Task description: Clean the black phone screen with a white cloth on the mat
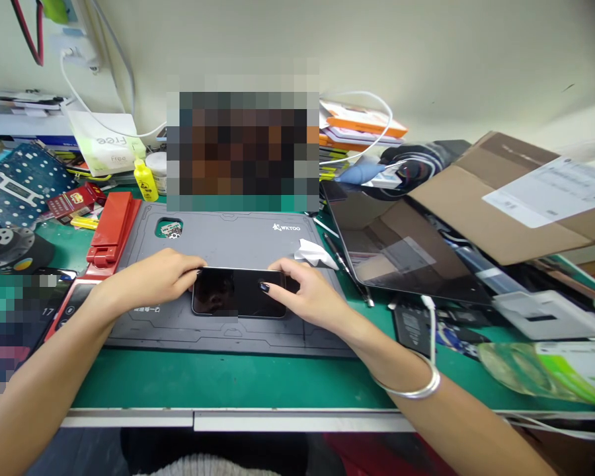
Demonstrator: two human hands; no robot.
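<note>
A black smartphone (238, 293) lies screen up and lengthwise on a grey work mat (238, 241) in the middle of the bench. My left hand (158, 274) grips the phone's left end, fingers curled over its edge. My right hand (305, 287) holds the right end, thumb pressed on the glass and fingers behind the far edge. A silver bangle (416, 387) sits on my right wrist. A crumpled white wipe (313, 252) lies on the mat just behind my right hand.
A dark tablet (391, 248) leans at the right under a cardboard box (506, 198). Left of the mat are a red holder (112, 231), a yellow bottle (145, 178) and blue fixtures (17, 182). Cables, packets and tweezers (347, 271) crowd the green mat (218, 380).
</note>
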